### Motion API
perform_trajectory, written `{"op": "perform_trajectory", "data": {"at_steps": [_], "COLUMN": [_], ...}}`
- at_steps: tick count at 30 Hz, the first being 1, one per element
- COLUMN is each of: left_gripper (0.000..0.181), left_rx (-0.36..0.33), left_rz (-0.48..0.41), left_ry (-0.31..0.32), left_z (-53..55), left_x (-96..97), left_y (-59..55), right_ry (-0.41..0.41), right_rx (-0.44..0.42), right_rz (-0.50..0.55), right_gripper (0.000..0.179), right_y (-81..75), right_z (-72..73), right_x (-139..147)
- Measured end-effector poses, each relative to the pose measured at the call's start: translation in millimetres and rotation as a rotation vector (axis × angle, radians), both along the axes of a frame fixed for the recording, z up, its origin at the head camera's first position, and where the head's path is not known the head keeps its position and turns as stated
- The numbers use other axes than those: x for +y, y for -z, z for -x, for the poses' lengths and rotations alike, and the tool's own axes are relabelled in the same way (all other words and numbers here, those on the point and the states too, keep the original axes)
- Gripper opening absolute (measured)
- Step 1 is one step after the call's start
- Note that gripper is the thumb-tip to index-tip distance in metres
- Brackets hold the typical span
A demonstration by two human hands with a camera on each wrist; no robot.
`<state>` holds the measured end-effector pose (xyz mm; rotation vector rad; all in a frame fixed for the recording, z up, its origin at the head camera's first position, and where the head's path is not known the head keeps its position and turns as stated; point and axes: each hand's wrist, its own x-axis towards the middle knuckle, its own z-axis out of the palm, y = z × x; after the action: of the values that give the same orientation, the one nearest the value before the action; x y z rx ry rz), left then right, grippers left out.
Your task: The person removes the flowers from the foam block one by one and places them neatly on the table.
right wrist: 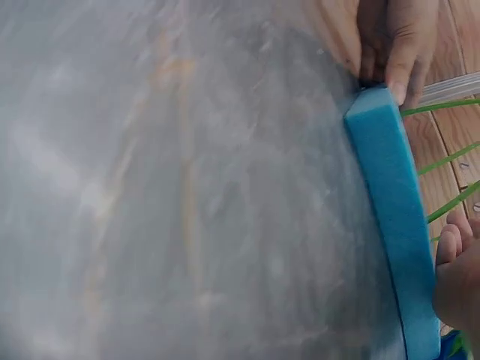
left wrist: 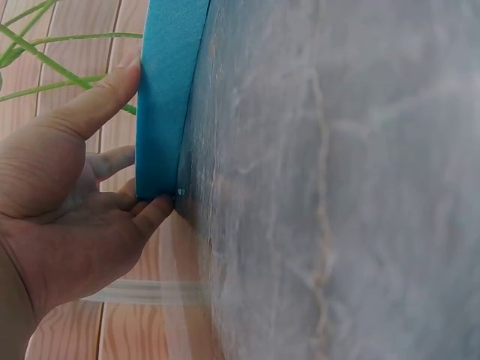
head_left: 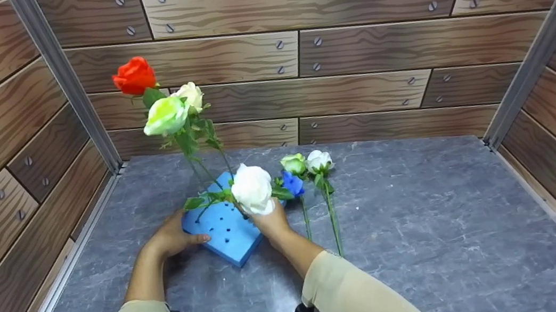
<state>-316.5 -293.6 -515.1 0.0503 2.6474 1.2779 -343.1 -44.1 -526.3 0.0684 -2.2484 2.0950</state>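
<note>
A blue foam block [head_left: 229, 232] with rows of holes lies flat on the table. My left hand [head_left: 173, 239] grips its left corner, thumb on the top face and fingers at the side and lower edge, as the left wrist view [left wrist: 82, 195] shows. My right hand [head_left: 271, 221] is at the block's right side, partly hidden behind a white rose [head_left: 252, 189]. Its fingers [right wrist: 450, 238] are curled beside a green stem, apparently pinching the white rose's stem low above the block. A red rose [head_left: 135, 76], a green-white rose [head_left: 165, 116] and a cream rose [head_left: 189, 96] stand in the block.
Right of the block lie a green rose [head_left: 293, 164], a white flower [head_left: 319, 161] and a blue flower [head_left: 292, 182], stems toward me. Wood-patterned walls [head_left: 297, 57] with metal corner posts [head_left: 67, 81] enclose the grey marbled table [head_left: 429, 243].
</note>
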Motion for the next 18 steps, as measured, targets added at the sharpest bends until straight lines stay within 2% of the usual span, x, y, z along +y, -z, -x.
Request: {"op": "perform_trajectory", "data": {"at_steps": [2, 5, 8, 13, 18], "left_gripper": [0.120, 0.120, 0.120, 0.122, 0.121], "left_rx": [-0.006, -0.012, -0.014, -0.019, -0.019], "left_rz": [0.009, 0.003, -0.005, -0.003, 0.021], "left_ry": [-0.008, -0.020, -0.021, -0.021, -0.024], "left_z": [0.1, 0.3, 0.0, -0.6, -0.9], "left_x": [-0.1, -0.2, 0.5, 1.5, 1.3], "left_y": [-0.3, 0.4, 1.6, 0.6, -1.1], "right_ry": [-0.017, -0.046, -0.033, 0.007, 0.002], "right_rx": [-0.110, -0.279, -0.375, -0.458, -0.461], "right_rz": [0.182, 0.516, 0.722, 0.763, 0.789], "right_gripper": [0.007, 0.016, 0.022, 0.022, 0.023], "right_y": [-3.3, -8.1, -11.0, -14.4, -13.6], "right_z": [-0.7, -1.6, -2.9, -2.3, -2.0], "right_x": [-2.3, -6.4, -8.7, -7.5, -4.2]}}
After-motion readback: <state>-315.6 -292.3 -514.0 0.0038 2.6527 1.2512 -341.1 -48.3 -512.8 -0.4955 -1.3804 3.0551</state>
